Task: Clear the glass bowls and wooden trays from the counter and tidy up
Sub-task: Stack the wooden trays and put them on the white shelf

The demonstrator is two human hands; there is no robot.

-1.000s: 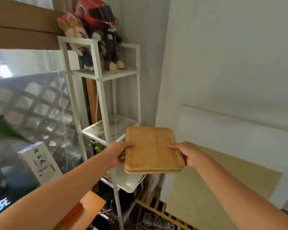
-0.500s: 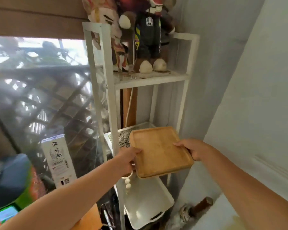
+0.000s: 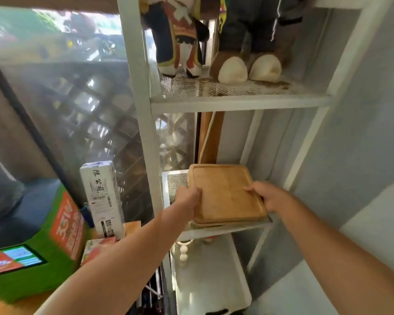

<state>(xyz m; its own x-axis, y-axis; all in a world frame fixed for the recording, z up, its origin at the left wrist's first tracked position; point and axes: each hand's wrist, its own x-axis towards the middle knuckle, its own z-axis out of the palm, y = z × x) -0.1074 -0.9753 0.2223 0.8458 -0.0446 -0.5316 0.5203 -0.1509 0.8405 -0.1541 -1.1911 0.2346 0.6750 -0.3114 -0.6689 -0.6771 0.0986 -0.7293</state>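
Two stacked wooden trays [image 3: 225, 193], light brown with a raised rim, lie over the mesh middle shelf [image 3: 176, 181] of a white metal rack. My left hand [image 3: 188, 196] grips the stack's left edge. My right hand [image 3: 267, 196] holds its right front corner. The lower tray shows only as a thin edge under the top one. No glass bowls are in view.
Plush toys [image 3: 214, 35] stand on the upper mesh shelf [image 3: 237, 101]. A white tray [image 3: 210, 273] leans below the middle shelf. Left of the rack stand a white carton [image 3: 101, 198] and a green box [image 3: 43, 242]. A grey wall [image 3: 362, 133] closes the right side.
I have stepped closer to the rack, and both hands have carried the wooden trays forward from the air in front of it onto the middle shelf.
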